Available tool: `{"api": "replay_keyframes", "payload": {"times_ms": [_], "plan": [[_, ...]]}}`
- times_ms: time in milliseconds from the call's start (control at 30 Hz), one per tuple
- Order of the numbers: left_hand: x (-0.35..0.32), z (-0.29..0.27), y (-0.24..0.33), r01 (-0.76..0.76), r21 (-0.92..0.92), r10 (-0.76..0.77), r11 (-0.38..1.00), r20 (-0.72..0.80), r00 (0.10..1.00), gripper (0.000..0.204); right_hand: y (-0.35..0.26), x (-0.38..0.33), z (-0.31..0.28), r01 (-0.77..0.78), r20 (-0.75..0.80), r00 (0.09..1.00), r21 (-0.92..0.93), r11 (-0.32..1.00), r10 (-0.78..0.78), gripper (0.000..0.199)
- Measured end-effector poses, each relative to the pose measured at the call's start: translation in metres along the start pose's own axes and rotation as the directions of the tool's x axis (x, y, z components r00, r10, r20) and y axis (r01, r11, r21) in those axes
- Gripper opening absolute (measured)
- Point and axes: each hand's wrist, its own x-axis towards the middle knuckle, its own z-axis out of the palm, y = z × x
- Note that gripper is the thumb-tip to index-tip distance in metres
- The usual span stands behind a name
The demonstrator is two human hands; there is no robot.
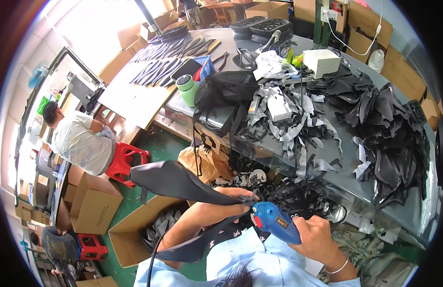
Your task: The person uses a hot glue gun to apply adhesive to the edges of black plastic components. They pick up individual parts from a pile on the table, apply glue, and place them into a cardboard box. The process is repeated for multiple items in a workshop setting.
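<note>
Now clamping blue tool (pixel 280 226) in right hand (pixel 318 237), pinching black piece (pixel 171 183) in left hand (pixel 217 211) just beside that tool — possibly risking a nick from any slip.

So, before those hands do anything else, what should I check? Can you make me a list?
1. Right hand has a grip on the blue tool: ok, it is wrapped around the back end.
2. Left hand holds the black piece: ok, near its right end.
3. Left fingers well away from the blue tool: not ok, they are close to its front.
4. Blue tool switched off: cannot tell.
5. Bracelet clear of the tool's front: ok, it is on the right wrist.
</note>
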Motion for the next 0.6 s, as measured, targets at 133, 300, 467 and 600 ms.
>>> {"api": "replay_keyframes", "payload": {"times_ms": [133, 300, 467, 600], "plan": [[0.01, 0.001, -0.009, -0.064, 0.045, 0.06, 0.997, 0.08, 0.995, 0.033, -0.003, 0.002, 0.004, 0.02, -0.045, 0.999, 0.053, 0.998, -0.017, 0.036], [0.022, 0.005, -0.022, -0.348, 0.445, 0.342, 0.825, 0.098, 0.935, 0.031, -0.009, 0.003, 0.012, 0.049, -0.076, 0.996, 0.11, 0.993, -0.041, 0.039], [0.029, 0.008, -0.028, -0.377, 0.474, 0.382, 0.795, 0.091, 0.92, 0.03, -0.019, 0.007, 0.019, 0.024, -0.095, 0.995, 0.134, 0.991, -0.011, 0.04], [0.025, -0.005, -0.045, -0.484, 0.552, 0.533, 0.679, 0.083, 0.842, 0.034, -0.024, 0.006, 0.026, -0.002, -0.098, 0.995, 0.179, 0.984, 0.02, 0.044]]}}
